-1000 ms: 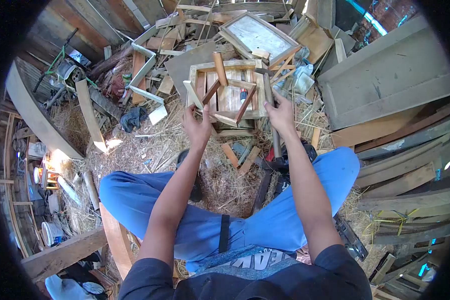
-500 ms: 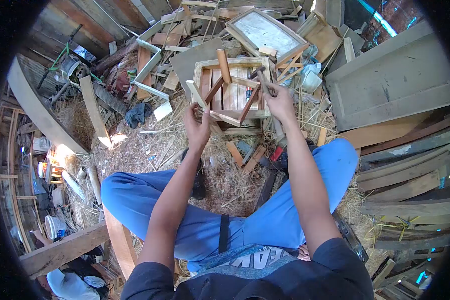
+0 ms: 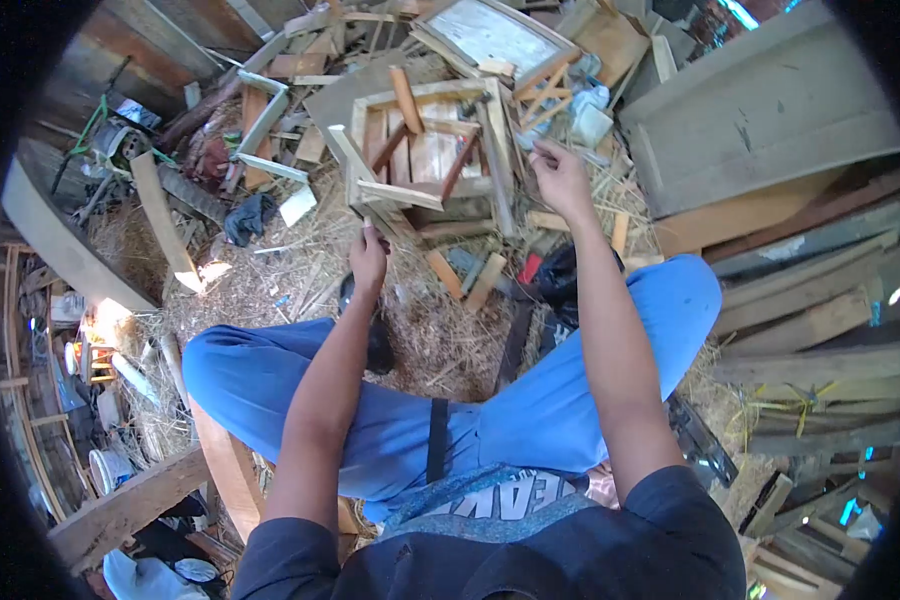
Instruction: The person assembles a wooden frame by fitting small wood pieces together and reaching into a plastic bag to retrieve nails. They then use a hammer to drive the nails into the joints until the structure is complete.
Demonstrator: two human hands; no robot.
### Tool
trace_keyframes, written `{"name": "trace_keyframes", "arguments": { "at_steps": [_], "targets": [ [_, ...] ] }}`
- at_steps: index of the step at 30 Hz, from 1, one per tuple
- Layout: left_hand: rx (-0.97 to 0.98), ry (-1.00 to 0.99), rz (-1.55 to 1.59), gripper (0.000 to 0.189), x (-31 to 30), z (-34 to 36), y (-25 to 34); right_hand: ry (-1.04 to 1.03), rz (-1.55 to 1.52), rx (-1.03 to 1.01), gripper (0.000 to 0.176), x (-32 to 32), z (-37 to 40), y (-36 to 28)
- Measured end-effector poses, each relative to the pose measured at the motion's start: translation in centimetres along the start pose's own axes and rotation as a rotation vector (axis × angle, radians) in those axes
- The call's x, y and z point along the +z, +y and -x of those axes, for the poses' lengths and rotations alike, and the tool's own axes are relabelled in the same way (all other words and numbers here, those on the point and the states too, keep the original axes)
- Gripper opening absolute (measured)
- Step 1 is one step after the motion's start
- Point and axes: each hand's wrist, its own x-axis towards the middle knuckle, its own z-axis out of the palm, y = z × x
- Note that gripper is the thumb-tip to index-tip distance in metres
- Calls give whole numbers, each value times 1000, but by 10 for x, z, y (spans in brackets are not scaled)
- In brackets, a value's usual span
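Note:
A small assembly of pale and reddish-brown wooden strips [image 3: 400, 194] rests on a larger rectangular wooden frame [image 3: 505, 150]. My left hand [image 3: 370, 262] is just below the assembly's near left corner. Its fingers are closed in a pinch, with a small dark thing at the tips too small to name. A hammer [image 3: 495, 170] lies along the right side of the larger frame, its head at the far end. To the right of it, my right hand [image 3: 564, 188] is apart from the handle, fingers loosely bent and nothing visible in them.
Wood scraps [image 3: 460, 275] lie on the straw-covered ground between my legs. A framed panel [image 3: 485, 38] and offcuts are heaped at the back. On the right stand a large grey panel [image 3: 760, 110] and stacked boards [image 3: 800, 330]. Curved planks [image 3: 65, 240] lean at the left.
My right hand has let go of the hammer, which now lies on the larger frame. My left hand has come off the strip assembly and moved lower. The view has shifted slightly.

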Motion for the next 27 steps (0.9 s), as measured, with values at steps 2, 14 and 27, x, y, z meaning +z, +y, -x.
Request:
{"name": "trace_keyframes", "arguments": {
  "at_steps": [2, 14, 27],
  "targets": [
    [-407, -350, -61, 53, 11, 6, -9, 13, 1, 7, 36, -15, 18, 19],
    [320, -1023, -552, 55, 142, 91, 25, 97, 413, 493, 23, -95, 128, 110],
    [258, -930, -347, 25, 199, 137, -34, 95, -121, 844, 23, -87, 138, 152]
  ]
}}
